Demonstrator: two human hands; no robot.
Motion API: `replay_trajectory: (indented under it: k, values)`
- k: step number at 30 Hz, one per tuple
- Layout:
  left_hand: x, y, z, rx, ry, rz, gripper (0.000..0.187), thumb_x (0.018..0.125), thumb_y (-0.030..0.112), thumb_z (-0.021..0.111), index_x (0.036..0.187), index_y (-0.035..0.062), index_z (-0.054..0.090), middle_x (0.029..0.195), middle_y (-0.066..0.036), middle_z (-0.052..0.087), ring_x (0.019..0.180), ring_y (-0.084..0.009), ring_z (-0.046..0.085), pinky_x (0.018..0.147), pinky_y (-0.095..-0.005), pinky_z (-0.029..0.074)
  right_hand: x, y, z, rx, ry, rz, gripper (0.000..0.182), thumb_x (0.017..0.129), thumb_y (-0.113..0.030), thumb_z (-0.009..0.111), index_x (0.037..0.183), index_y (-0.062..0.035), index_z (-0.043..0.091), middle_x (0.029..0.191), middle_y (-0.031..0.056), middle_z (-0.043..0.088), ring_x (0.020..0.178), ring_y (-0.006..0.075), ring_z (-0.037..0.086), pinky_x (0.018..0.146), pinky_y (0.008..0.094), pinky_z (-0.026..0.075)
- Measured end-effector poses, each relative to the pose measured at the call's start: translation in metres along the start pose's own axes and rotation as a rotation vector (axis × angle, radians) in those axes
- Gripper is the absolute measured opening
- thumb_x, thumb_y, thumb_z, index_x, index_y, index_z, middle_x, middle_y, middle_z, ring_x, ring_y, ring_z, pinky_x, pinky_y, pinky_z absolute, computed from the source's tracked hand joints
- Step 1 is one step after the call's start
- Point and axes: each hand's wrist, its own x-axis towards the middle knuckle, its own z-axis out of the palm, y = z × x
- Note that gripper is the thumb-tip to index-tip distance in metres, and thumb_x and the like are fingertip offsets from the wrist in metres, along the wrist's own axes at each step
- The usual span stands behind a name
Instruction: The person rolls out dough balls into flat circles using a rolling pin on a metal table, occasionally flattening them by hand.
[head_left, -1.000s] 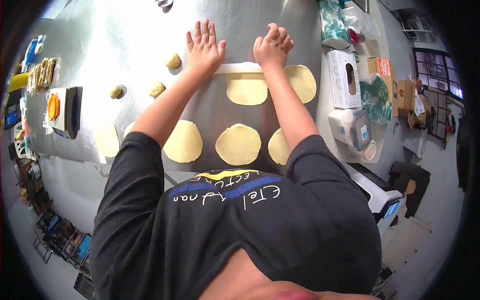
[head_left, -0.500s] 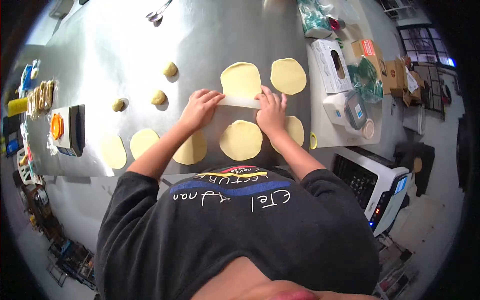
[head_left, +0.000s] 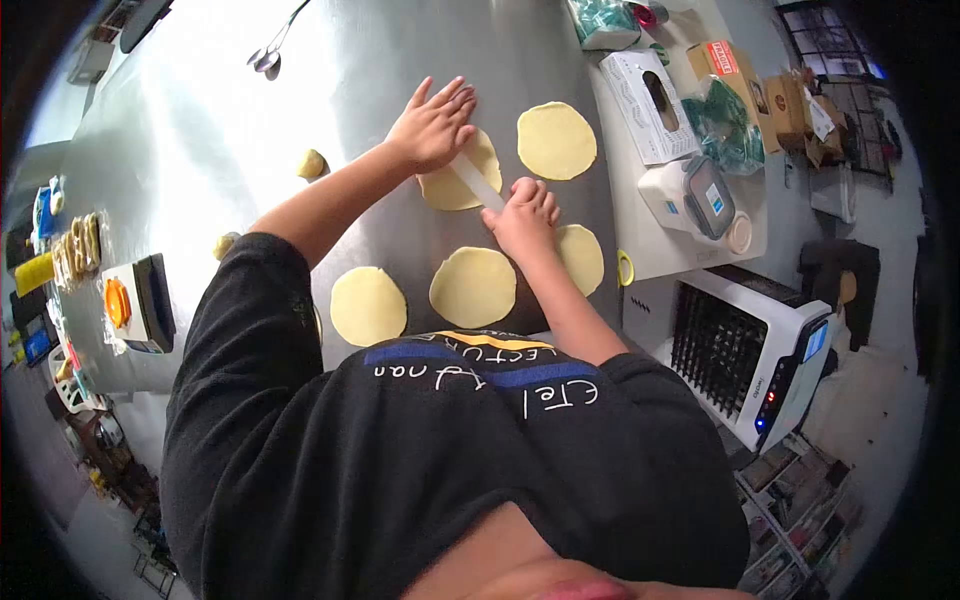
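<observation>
White rolling pin [head_left: 478, 182] lies across dough round [head_left: 447, 188]; left hand [head_left: 434, 126] spread at far end, right hand [head_left: 526, 218] at near end, grip unclear; placement likely balances pressure.

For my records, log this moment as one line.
rolling pin: slanted across dough disc; left hand: at far end; right hand: at near end

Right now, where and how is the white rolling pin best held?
By its two ends, coming down from above: left hand at the far-left end, right hand at the near-right. The slim, straight white rolling pin slants across a dough round, so gripping its middle would likely press fingers into the dough.
</observation>
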Motion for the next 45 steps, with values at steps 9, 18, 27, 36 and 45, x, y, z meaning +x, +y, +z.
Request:
replay_trajectory:
  k: [9, 18, 27, 36, 45]
  values:
    - [0.081, 0.023, 0.003, 0.1, 0.189, -0.02, 0.057, 0.098, 0.041, 0.029, 0.147, 0.013, 0.024, 0.155, -0.005, 0.018, 0.144, -0.0227, 0.007, 0.115, -0.0498, 0.001, 0.023, 0.018, -0.028, -0.014, -0.078, 0.068, 0.05, 0.073, -0.027, 0.073, 0.111, -0.0104, 0.047, 0.113, 0.0086, 0.055, 0.109, 0.0273, 0.051, 0.091, 0.045, 0.034]
    - [-0.026, 0.0, -0.029, -0.585, 0.71, -0.638, 0.033, 0.089, 0.023, 0.053, 0.116, 0.0041, 0.059, 0.125, -0.016, 0.053, 0.123, -0.0337, 0.044, 0.105, -0.0503, 0.028, 0.034, -0.013, -0.062, -0.063, 0.022, -0.222, 0.032, 0.078, -0.013, 0.057, 0.11, -0.013, 0.057, 0.107, 0.0049, 0.056, 0.104, 0.0248, 0.051, 0.087, 0.0422, 0.033]
    - [-0.154, 0.133, 0.026, -0.495, 0.333, -0.839, 0.048, 0.089, 0.019, 0.049, 0.128, -0.01, 0.044, 0.141, -0.033, 0.03, 0.136, -0.0481, 0.019, 0.11, -0.0564, 0.016, 0.089, 0.008, -0.012, -0.035, -0.015, -0.805, 0.031, 0.066, -0.017, 0.056, 0.096, -0.0148, 0.051, 0.096, 0.0042, 0.05, 0.097, 0.025, 0.046, 0.085, 0.0415, 0.031]
    - [-0.1, 0.016, 0.027, -0.234, 0.471, -1.082, 0.062, 0.094, 0.028, 0.042, 0.143, -0.0044, 0.022, 0.152, -0.024, 0.013, 0.142, -0.0396, 0.005, 0.113, -0.0527, 0.006, 0.176, -0.072, 0.02, -0.014, 0.222, -0.618, 0.024, 0.075, -0.018, 0.049, 0.099, -0.0139, 0.048, 0.098, 0.0084, 0.05, 0.093, 0.0296, 0.047, 0.083, 0.0426, 0.034]
    - [-0.084, -0.011, -0.001, 0.012, 0.818, -0.799, 0.058, 0.092, 0.023, 0.048, 0.142, 0.0026, 0.028, 0.152, -0.024, 0.012, 0.142, -0.0376, 0.007, 0.114, -0.0497, 0.012, 0.241, -0.102, -0.018, 0.189, -0.066, -0.696, 0.033, 0.076, -0.019, 0.051, 0.108, -0.0182, 0.057, 0.112, 0.007, 0.055, 0.102, 0.0298, 0.05, 0.091, 0.044, 0.036]
